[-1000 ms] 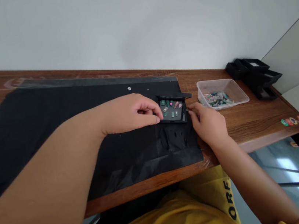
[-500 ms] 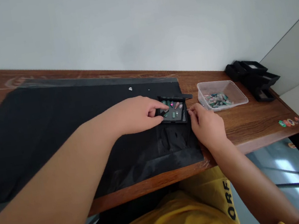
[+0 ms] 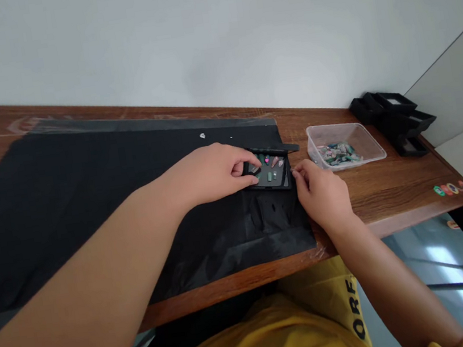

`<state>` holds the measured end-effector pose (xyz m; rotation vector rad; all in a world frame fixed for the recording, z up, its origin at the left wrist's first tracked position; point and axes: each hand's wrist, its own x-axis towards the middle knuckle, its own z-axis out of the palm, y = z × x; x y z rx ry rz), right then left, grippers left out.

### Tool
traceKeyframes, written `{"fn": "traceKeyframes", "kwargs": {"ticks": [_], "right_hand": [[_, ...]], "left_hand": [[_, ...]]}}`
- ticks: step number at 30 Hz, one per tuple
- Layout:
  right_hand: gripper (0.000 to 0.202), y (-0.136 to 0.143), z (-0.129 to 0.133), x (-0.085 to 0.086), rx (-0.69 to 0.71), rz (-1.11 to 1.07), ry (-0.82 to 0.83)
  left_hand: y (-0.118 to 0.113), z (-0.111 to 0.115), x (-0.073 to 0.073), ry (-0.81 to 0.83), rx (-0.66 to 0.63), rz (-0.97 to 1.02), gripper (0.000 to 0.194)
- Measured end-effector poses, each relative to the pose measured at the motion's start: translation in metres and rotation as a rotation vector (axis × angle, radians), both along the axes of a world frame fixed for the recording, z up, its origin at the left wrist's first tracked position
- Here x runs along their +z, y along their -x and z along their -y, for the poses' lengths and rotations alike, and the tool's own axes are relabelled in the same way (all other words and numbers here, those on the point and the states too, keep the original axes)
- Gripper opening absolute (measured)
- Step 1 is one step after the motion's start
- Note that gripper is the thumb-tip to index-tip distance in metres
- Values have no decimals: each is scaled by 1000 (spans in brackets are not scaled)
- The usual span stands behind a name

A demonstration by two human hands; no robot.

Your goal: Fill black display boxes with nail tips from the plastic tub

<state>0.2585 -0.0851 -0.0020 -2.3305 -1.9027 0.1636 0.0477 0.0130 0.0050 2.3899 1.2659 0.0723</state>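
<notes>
A shallow black box (image 3: 282, 184) lies with its lid (image 3: 282, 148) raised at the back. Several green and pinkish press-on nails (image 3: 269, 177) are laid out inside, one bearing a bright pink gem. My left hand (image 3: 218, 172) reaches over the box's left end. Its thumb and index finger are bent and apart, with a dark patch visible between them; no held piece shows. Beside the box's right edge, my right hand (image 3: 322, 189) is closed in a pinch. A tiny pale bit shows at its fingertips, too small to name.
A clear plastic tub (image 3: 372, 145) of many loose nails stands right of the box. Stacked black boxes (image 3: 396, 116) sit against the right wall. Black sheeting (image 3: 91, 216) covers the table's left part, with a small white piece (image 3: 203, 136) on it.
My left index finger has curled from a stretched, pointing pose towards the thumb, and the hand has shifted slightly right. My right hand keeps its pinch beside the box.
</notes>
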Motion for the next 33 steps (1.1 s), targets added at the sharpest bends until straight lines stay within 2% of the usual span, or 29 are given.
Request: {"fn": "traceKeyframes", "kwargs": {"ticks": [3,12,19,33], "right_hand": [[25,-1,0,-1,6,-27,-21],[23,-3,-1,-2,8,-49,-31],[23,-4,-2,-3,11,-59,-21],[21,-5,-2,-4,7,-100,-24]], "left_hand": [[1,-2,-1,12,7,-2,54],[4,-4,0,83,23,22,47],[3,-5,0,29,-1,20,30],[-9,6,-1,-15,-10,6,27]]}}
